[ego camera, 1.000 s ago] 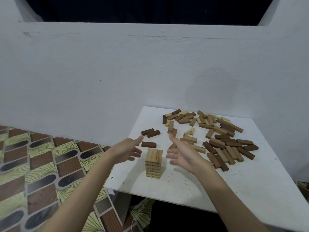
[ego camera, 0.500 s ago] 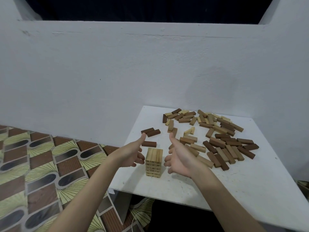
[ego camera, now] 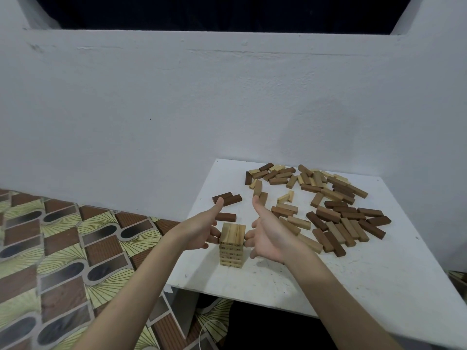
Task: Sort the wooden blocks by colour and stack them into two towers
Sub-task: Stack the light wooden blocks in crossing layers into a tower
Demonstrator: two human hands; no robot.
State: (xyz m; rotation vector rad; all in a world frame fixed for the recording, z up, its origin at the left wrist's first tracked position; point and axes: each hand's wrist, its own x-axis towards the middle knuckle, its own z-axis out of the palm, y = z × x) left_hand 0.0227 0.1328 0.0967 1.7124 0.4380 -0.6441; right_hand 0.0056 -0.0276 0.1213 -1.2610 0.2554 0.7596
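squaring the pale wooden block tower: left hand and right hand, fingers straight, pressing its sides. next, probably another pale block.

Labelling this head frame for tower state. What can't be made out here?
- Light tower: far sides face away; layer count too small to tell.
- Left hand, right hand: fingertip contact with it unclear at this angle.
- Loose block pile: overlaps hide lower blocks.
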